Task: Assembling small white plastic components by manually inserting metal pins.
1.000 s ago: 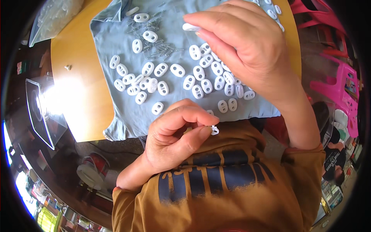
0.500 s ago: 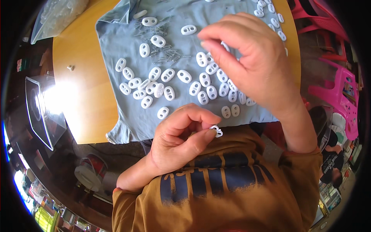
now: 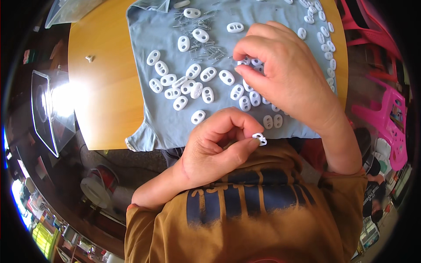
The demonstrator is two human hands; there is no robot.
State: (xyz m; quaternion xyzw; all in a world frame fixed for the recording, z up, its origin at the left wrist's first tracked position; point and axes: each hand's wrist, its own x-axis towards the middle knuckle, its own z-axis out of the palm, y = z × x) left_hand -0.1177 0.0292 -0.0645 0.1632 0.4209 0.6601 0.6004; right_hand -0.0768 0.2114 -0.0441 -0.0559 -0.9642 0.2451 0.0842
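Left of desk [image 3: 105,65]: wide passable lane; one small white piece [image 3: 89,58] sits in it, translucent bag [image 3: 72,11] bounds far end. Cloth [image 3: 164,127]: near-left corner passable. In the way: springs [image 3: 211,53], scattered white ovals [image 3: 196,90] mid-cloth. Right hand [image 3: 287,72] blocks ovals beneath; left hand [image 3: 221,144] obstructs centre of near edge.

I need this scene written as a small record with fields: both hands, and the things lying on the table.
Left hand: pinching a small white piece between thumb and index finger
Right hand: over the cloth, thumb and index fingertips apart; contact with anything unclear
Cloth: blue-grey, spread on the table
White ovals: many, scattered on the cloth, most showing two holes
Springs: small, metallic, loosely heaped toward the cloth's far side
Table: yellowish-brown; tiny white part left of the cloth
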